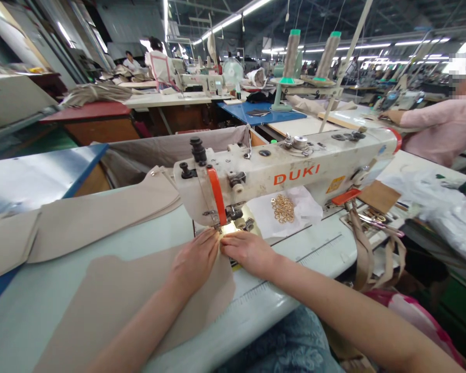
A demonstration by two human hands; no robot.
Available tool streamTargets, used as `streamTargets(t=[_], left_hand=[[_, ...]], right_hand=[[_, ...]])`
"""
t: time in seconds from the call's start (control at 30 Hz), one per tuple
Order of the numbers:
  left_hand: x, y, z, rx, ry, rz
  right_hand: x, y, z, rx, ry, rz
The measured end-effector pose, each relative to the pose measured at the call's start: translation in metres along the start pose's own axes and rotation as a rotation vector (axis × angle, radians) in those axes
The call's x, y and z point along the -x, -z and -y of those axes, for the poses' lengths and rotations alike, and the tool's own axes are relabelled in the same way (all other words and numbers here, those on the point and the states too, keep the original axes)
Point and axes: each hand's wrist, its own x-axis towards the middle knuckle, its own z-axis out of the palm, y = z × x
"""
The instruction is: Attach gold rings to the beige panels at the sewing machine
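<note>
Left hand (194, 259): palm down over the beige panel, fingers close together, tips just in front of the needle area; cannot tell whether its grip pinches the cloth or only presses it.
Right hand (252, 251): fingertips beside the left hand's, near the lit spot below the machine head; whether its grip closes on anything cannot be told.
Beige panel (112, 290): flat on the pale worktop (155, 233), beneath the left hand and forearm, reaching toward the needle area.
Sewing machine (295, 166): white, lettered DUKI, with an orange strip (216, 197) down its front end.
Gold rings (282, 209): heaped on a white sheet (308, 204) beside the machine.
Other panels (101, 223): layered at the worktop's left.
Right end: scissors (373, 221) near hanging tan straps (363, 259).
Beyond: a co-worker's pink sleeve (431, 111).
</note>
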Motion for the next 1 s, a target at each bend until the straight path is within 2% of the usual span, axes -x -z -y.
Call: streamTargets(t=[0.27,0.37,0.47,0.57,0.67,0.77,0.87,0.93,1.0], left_hand=[[-0.005,0.000,-0.002,0.009,0.048,-0.007],[0.003,0.001,-0.004,0.007,0.068,-0.016],[0.025,0.007,-0.011,-0.030,0.025,-0.028],[0.048,0.018,-0.021,-0.076,0.002,-0.022],[0.061,0.035,-0.035,-0.060,0.092,-0.003],[0.077,0.057,-0.052,-0.075,0.180,0.011],[0.114,0.077,-0.065,-0.103,0.093,0.108],[0.145,0.088,-0.064,-0.116,0.027,0.206],[0.170,0.103,-0.052,-0.145,0.129,0.205]], right_hand=[[-0.003,0.004,-0.002,-0.018,-0.011,0.009],[-0.002,0.008,0.005,0.014,-0.006,0.050],[0.003,0.008,0.023,0.014,0.039,0.054],[0.011,0.006,0.044,-0.025,0.082,-0.008],[0.015,0.005,0.057,-0.058,0.087,-0.062],[0.018,0.005,0.060,-0.077,0.086,-0.117],[0.021,0.003,0.059,-0.108,0.081,-0.166],[0.023,0.001,0.059,-0.130,0.061,-0.192],[0.024,0.000,0.060,-0.144,0.013,-0.216]])
